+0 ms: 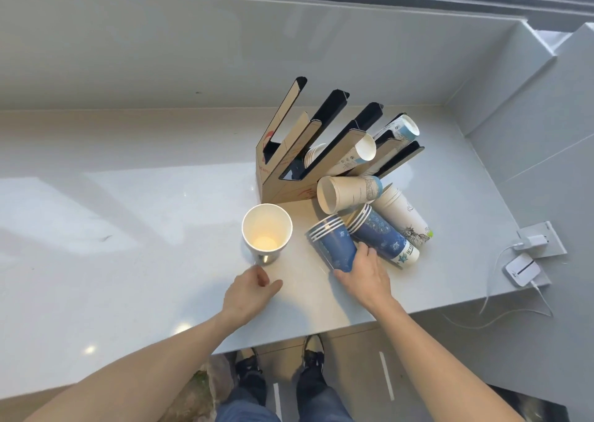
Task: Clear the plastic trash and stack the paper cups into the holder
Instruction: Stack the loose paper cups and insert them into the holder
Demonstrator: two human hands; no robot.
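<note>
A cardboard cup holder (283,151) with several slanted slots stands at the back of the counter; white cups (364,151) and a printed stack (406,127) lie in its right slots. My right hand (364,275) grips a short stack of blue cups (334,244) lying on its side. Beside it lie another blue stack (381,236), a white stack (405,217) and a single white cup (345,193). An upright white cup (266,231) stands to the left. My left hand (250,293) hovers just in front of it, fingers loosely curled, holding nothing.
The pale counter (128,228) ends just in front of my hands. At the right edge sit a wall socket with a white charger (533,240), a small white device (522,269) and trailing cables. Walls close off the back and right.
</note>
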